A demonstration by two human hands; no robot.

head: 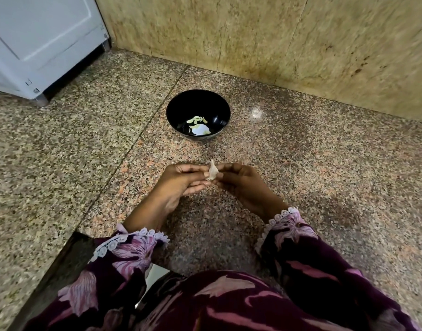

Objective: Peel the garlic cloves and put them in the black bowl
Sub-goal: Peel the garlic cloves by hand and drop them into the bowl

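a round glossy black bowl (198, 115) on the speckled granite tabletop (324, 163) holds a few pale peeled garlic cloves (197, 120) at its bottom. nearer the person, the left hand (181, 180) and right hand (241, 182) both pinch one papery-skinned garlic clove (212, 173) between them, its long axis upright, pointed tip toward the bowl.

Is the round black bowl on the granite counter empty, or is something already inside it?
Not empty. The round black bowl stands upright, with a few pale peeled garlic cloves on its bottom.
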